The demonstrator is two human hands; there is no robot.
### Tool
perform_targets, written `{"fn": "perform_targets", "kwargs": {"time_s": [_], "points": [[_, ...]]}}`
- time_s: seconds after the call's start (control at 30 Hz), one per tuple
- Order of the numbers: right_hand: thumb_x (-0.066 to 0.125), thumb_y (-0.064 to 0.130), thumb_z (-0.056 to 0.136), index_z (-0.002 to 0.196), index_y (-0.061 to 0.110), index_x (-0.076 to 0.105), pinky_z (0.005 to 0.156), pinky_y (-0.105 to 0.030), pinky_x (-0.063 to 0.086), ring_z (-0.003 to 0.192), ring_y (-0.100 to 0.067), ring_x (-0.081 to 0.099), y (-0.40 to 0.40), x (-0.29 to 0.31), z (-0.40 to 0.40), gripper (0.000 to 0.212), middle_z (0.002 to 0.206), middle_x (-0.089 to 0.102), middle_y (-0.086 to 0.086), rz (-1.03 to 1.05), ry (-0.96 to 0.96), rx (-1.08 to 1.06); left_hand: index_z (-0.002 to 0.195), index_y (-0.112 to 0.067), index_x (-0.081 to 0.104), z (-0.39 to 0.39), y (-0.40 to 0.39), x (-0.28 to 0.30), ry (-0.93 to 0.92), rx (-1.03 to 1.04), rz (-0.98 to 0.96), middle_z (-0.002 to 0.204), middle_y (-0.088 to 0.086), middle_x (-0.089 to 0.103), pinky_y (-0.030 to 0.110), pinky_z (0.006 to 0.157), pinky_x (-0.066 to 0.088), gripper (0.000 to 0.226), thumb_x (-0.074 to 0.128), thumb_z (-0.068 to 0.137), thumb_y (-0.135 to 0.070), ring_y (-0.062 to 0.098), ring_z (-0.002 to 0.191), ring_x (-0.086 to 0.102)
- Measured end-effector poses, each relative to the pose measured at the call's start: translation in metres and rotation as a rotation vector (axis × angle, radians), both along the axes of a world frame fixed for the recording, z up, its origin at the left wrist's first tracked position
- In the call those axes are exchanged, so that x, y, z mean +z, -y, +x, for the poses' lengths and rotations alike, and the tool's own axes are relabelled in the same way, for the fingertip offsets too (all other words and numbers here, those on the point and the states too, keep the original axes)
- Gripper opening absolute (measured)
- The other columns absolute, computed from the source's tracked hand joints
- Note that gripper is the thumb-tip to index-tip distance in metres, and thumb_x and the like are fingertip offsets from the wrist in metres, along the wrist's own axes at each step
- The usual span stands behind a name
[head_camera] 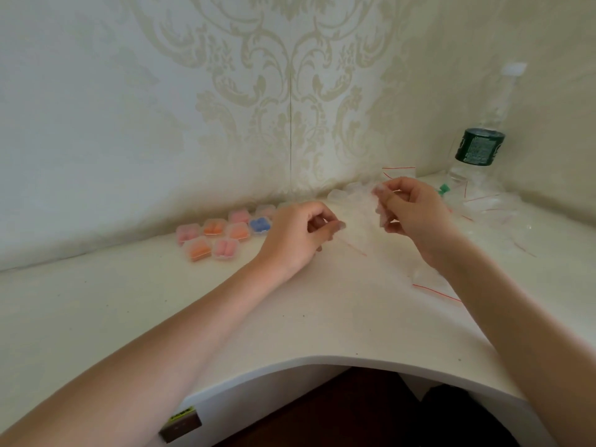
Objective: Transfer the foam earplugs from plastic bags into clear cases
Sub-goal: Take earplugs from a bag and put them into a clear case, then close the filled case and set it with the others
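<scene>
Foam earplugs, pale pink (382, 201), pinched in right hand (416, 209); left hand (300, 235) pinches clear red-striped plastic bag (350, 245) at 8 o'clock, bag's long axis 10-to-4. Filled clear cases (222, 235) lie on tabletop (322, 317), nearer left hand.

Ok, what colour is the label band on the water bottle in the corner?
Dark green, with a pale printed panel; the water bottle shows clearly in the head view.

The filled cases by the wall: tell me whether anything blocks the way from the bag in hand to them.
Nothing visible does. The plastic bag is held between the left hand and the right hand above the counter. The filled cases lie left of the left hand, with only that hand between.
</scene>
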State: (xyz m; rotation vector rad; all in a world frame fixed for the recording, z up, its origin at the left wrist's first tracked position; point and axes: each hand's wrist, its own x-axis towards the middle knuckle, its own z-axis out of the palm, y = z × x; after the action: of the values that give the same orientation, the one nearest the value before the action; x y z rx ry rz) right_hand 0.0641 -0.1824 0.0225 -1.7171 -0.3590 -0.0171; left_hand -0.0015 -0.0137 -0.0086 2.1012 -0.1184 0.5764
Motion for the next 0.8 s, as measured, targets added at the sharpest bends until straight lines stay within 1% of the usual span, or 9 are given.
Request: {"fn": "perform_targets", "kwargs": {"time_s": [0.13, 0.2, 0.27, 0.33, 0.43, 0.5, 0.6, 0.7, 0.8], "points": [[0.044, 0.020, 0.101, 0.084, 0.015, 0.052, 0.036, -0.018, 0.036, 0.034, -0.006, 0.049, 0.032, 0.009, 0.016, 0.019, 0.071, 0.061, -0.004, 0.259, -0.057, -0.322, 0.090, -0.013, 0.070, 0.004, 0.002, -0.002, 0.115, 0.079, 0.334, 0.080, -0.005, 0.066, 0.026, 0.068, 0.047, 0.007, 0.063, 0.088, -0.014, 0.007, 0.072, 0.057], [0.040, 0.013, 0.101, 0.091, 0.014, 0.049, 0.036, -0.019, 0.041, 0.039, -0.006, 0.058, 0.061, 0.020, 0.023, 0.014, 0.080, 0.063, -0.002, 0.367, 0.035, -0.527, 0.098, -0.015, 0.068, 0.012, 0.008, 0.001, 0.114, 0.060, 0.514, 0.094, -0.003, 0.067, 0.032, 0.079, 0.048, 0.014, 0.058, 0.089, -0.014, 0.014, 0.095, 0.057], [0.043, 0.009, 0.097, 0.090, 0.018, 0.050, 0.047, -0.025, 0.050, 0.050, -0.007, 0.064, 0.088, 0.031, 0.031, 0.014, 0.082, 0.062, -0.003, 0.367, 0.209, -0.665, 0.111, -0.014, 0.064, 0.024, 0.018, 0.006, 0.099, 0.018, 0.667, 0.111, 0.002, 0.064, 0.033, 0.092, 0.041, 0.023, 0.055, 0.090, -0.015, 0.019, 0.113, 0.050], [0.049, 0.012, 0.095, 0.092, 0.019, 0.059, 0.063, -0.033, 0.053, 0.062, -0.009, 0.063, 0.111, 0.035, 0.037, 0.012, 0.084, 0.064, -0.006, 0.147, 0.366, -0.734, 0.121, -0.013, 0.059, 0.040, 0.030, 0.011, 0.085, -0.011, 0.722, 0.125, 0.004, 0.059, 0.030, 0.103, 0.032, 0.032, 0.054, 0.090, -0.017, 0.021, 0.124, 0.044], [0.053, 0.014, 0.094, 0.107, 0.011, 0.068, 0.082, -0.032, 0.047, 0.090, -0.023, 0.064, 0.132, 0.020, 0.044, 0.020, 0.103, 0.070, -0.011, -0.418, 0.463, -0.631, 0.134, -0.016, 0.050, 0.064, 0.049, 0.013, -0.005, 0.007, 0.795, 0.141, 0.004, 0.048, 0.034, 0.110, 0.027, 0.043, 0.051, 0.093, -0.026, 0.022, 0.133, 0.036], [0.054, 0.024, 0.096, 0.116, 0.012, 0.067, 0.091, -0.032, 0.044, 0.108, -0.027, 0.061, 0.137, -0.001, 0.048, 0.027, 0.117, 0.068, -0.008, -0.723, 0.404, -0.480, 0.139, -0.017, 0.044, 0.074, 0.060, 0.010, -0.121, 0.008, 0.877, 0.147, 0.006, 0.041, 0.036, 0.111, 0.028, 0.047, 0.047, 0.095, -0.032, 0.024, 0.137, 0.031], [0.043, 0.039, 0.098, 0.130, 0.022, 0.056, 0.103, -0.036, 0.039, 0.123, -0.025, 0.052, 0.139, -0.027, 0.049, 0.039, 0.135, 0.056, -0.001, -0.974, 0.162, -0.269, 0.137, -0.016, 0.045, 0.081, 0.070, 0.001, -0.223, -0.022, 0.887, 0.145, 0.009, 0.042, 0.038, 0.108, 0.031, 0.043, 0.036, 0.100, -0.035, 0.027, 0.136, 0.033], [0.035, 0.036, 0.101, 0.134, 0.026, 0.049, 0.113, -0.043, 0.023, 0.129, -0.025, 0.045, 0.138, -0.036, 0.047, 0.037, 0.139, 0.052, -0.003, -1.020, 0.154, -0.275, 0.122, -0.017, 0.055, 0.084, 0.071, -0.006, -0.176, -0.023, 0.791, 0.126, 0.007, 0.057, 0.037, 0.091, 0.041, 0.033, 0.037, 0.099, -0.031, 0.029, 0.121, 0.047], [0.035, 0.027, 0.102, 0.117, 0.020, 0.058, 0.115, -0.041, 0.009, 0.117, -0.026, 0.054, 0.131, -0.032, 0.046, 0.028, 0.119, 0.064, -0.005, -0.870, 0.322, -0.457, 0.107, -0.014, 0.060, 0.083, 0.071, -0.006, -0.117, 0.030, 0.794, 0.109, 0.010, 0.062, 0.033, 0.073, 0.037, 0.026, 0.039, 0.099, -0.028, 0.030, 0.105, 0.054]]}}
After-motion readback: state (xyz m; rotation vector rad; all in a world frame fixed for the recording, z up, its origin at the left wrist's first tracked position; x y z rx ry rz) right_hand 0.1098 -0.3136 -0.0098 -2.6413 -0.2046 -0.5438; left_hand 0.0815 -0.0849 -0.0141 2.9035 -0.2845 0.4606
